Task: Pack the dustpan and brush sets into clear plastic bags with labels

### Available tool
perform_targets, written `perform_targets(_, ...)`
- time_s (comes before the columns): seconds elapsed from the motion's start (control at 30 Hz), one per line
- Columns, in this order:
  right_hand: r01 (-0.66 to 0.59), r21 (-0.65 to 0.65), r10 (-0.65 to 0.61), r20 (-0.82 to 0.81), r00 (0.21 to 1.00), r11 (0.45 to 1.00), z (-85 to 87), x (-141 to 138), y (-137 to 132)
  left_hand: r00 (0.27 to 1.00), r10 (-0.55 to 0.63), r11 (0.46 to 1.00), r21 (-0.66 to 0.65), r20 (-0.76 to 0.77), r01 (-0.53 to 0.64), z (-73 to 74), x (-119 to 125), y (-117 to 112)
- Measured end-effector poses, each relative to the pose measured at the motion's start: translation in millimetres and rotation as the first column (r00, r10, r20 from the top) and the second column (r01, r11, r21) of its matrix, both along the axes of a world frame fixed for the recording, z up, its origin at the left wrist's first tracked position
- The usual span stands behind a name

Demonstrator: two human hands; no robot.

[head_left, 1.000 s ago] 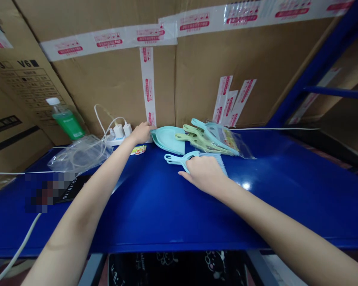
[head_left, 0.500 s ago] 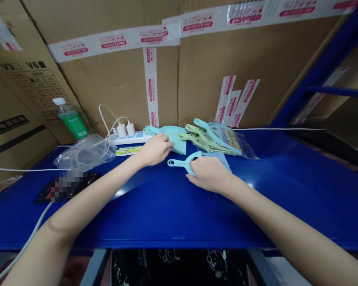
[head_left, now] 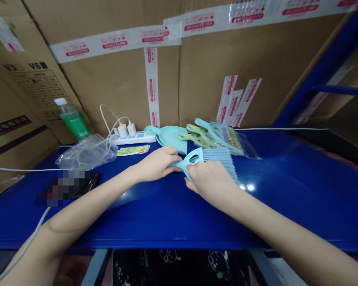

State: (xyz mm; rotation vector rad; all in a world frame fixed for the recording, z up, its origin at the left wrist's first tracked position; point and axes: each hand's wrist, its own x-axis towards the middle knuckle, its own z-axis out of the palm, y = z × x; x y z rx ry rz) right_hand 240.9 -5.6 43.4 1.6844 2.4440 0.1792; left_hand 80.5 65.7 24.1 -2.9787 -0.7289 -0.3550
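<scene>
A light blue hand brush [head_left: 193, 157] is held between both hands, bristles pointing right. The end of its handle is gripped by my left hand [head_left: 162, 163], fingers closed around it. My right hand [head_left: 210, 178] is closed on the near edge of the brush head, close to the bristles. Behind the brush lies a light blue dustpan [head_left: 171, 137], apart from the hands. To its right are green brush-and-dustpan pieces [head_left: 195, 137] and another light blue one [head_left: 217, 135] with clear plastic wrapping.
At the back stands a white power strip [head_left: 134, 138] with chargers. A label card [head_left: 133, 150], plastic bag [head_left: 86, 153], green bottle [head_left: 74, 121] and a blurred dark item [head_left: 86, 186] lie left. Cardboard boxes [head_left: 107, 79] wall the back of the blue table [head_left: 167, 222].
My left hand has moved from the dustpan to the brush handle and taken hold of it. The brush is raised slightly and turned, bristles more toward view.
</scene>
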Motion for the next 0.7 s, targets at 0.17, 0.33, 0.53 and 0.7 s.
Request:
perform_targets(0.17, 0.005, -0.039, -0.003, 0.041, 0.999, 0.999, -2.1, 4.6, 7.9, 0.999, 0.011, 1.000, -0.019, -0.032, -0.012, -11.2, 9.7, 9.2)
perform_targets(0.33, -0.050, -0.067, 0.053, 0.032, 0.998, 0.996, -6.5, 9.4, 13.0, 0.999, 0.003, 0.999, -0.039, -0.051, -0.005, -18.8, 12.6, 11.8)
perform_targets(0.53, 0.176, 0.026, -0.170, -0.148, 0.974, 0.984, 6.7, 38.5, 41.0, 0.991, 0.036, 0.999, 0.026, -0.129, -0.033, -21.4, 11.9, 9.4)
perform_targets(0.7, 0.398, 0.235, -0.363, -0.177, 0.915, 0.887, 2.2, 74.5, 69.6, 0.995, 0.044, 0.997, 0.065, -0.085, -0.039, -21.5, 9.5, 8.5)
